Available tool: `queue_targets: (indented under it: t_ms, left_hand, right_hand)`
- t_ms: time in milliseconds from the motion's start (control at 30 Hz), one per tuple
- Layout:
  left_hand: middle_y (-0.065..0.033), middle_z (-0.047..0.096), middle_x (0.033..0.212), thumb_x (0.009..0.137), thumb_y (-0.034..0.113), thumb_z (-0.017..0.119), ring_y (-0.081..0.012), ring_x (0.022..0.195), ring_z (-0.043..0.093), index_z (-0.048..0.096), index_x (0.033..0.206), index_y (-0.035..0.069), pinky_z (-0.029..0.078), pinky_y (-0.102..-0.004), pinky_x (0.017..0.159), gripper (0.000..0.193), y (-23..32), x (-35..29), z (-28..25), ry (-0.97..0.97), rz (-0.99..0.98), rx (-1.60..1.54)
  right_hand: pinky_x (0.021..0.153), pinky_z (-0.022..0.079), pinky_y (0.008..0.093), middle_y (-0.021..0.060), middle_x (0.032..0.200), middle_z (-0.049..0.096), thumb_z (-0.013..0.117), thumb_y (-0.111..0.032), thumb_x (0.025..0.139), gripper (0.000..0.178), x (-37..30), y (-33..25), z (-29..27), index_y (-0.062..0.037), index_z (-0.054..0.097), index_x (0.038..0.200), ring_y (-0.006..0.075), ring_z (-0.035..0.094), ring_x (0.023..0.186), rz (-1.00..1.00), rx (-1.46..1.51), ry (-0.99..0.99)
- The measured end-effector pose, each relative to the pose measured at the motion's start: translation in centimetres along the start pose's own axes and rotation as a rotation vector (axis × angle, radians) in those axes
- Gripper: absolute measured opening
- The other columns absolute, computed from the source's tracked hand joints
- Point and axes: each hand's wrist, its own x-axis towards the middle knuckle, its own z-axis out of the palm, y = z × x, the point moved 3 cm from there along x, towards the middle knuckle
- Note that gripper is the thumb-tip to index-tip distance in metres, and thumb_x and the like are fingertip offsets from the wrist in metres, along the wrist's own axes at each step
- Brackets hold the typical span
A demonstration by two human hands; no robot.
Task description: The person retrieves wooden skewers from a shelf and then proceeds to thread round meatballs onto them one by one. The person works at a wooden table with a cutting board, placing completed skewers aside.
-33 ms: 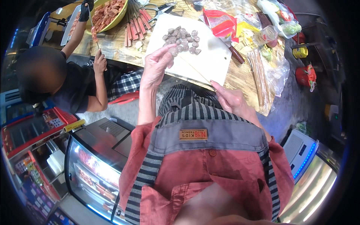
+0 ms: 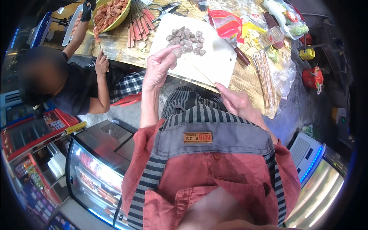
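Over the near part of a white cutting board (image 2: 214,64), my left hand (image 2: 158,68) pinches a greyish, rounded food piece (image 2: 176,52) between thumb and fingertips. My right hand (image 2: 238,102), lower and to the right by the table edge, is closed on the end of a thin wooden skewer (image 2: 200,70). The skewer runs up and left toward the pinched piece. Whether its tip is inside the piece is too small to tell. Several similar grey-brown pieces (image 2: 187,35) lie in a loose group on the board just beyond my left hand.
Right of the board lie a dark-handled knife (image 2: 242,56), a bundle of skewers (image 2: 264,78) and plastic bags (image 2: 226,23). Red-handled skewers (image 2: 138,27), scissors (image 2: 163,10) and a yellow bowl of meat (image 2: 123,23) lie left. A co-worker (image 2: 82,90) holds a meat skewer there.
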Motion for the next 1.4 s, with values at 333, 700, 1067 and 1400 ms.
queue_targets:
  t_ms: [333, 700, 1067, 1400]
  left_hand:
    - [0.0016, 0.054, 0.070, 0.072, 0.010, 0.063, -0.0039, 0.055, 0.040, 0.058, 0.098, 0.000, 0.032, -0.0156, 0.049, 0.028, -2.6, 2.5, -1.4, 0.048, -0.044, 0.369]
    - [-0.0139, 0.058, 0.090, 0.059, 0.024, 0.067, -0.0298, 0.083, 0.055, 0.062, 0.090, 0.008, 0.043, -0.0365, 0.075, 0.035, -14.3, 7.4, -1.0, 0.019, -0.103, 1.386]
    - [-0.0079, 0.058, 0.084, 0.065, 0.008, 0.061, -0.0240, 0.077, 0.054, 0.062, 0.089, 0.011, 0.044, -0.0342, 0.069, 0.024, -14.6, 11.5, 1.8, -0.314, 0.152, 1.406]
    - [-0.0113, 0.052, 0.096, 0.079, 0.016, 0.057, -0.0143, 0.074, 0.049, 0.046, 0.106, 0.004, 0.043, -0.0239, 0.064, 0.032, -11.6, 6.2, 3.4, -0.170, -0.388, -0.555]
  right_hand:
    - [0.045, 0.039, 0.0312, 0.0141, 0.057, 0.048, 0.048, 0.004, 0.072, 0.039, -1.3, 1.6, -1.9, 0.0029, 0.046, 0.111, 0.0233, 0.049, 0.045, 0.260, 0.098, -0.053]
    - [0.049, 0.039, 0.0295, 0.0200, 0.058, 0.045, 0.043, 0.001, 0.078, 0.028, -7.1, 5.5, 0.5, 0.0061, 0.049, 0.104, 0.0208, 0.047, 0.047, 0.646, 0.099, 0.052]
    - [0.048, 0.037, 0.0252, 0.0118, 0.052, 0.039, 0.042, -0.001, 0.080, 0.028, -6.9, 4.9, 0.7, 0.0072, 0.048, 0.106, 0.0117, 0.043, 0.048, 0.642, 0.184, 0.132]
    - [0.051, 0.040, 0.0228, 0.0119, 0.059, 0.050, 0.043, 0.000, 0.080, 0.029, -4.5, 3.0, -1.0, 0.0069, 0.048, 0.107, 0.0104, 0.048, 0.052, 0.626, 0.268, 0.104]
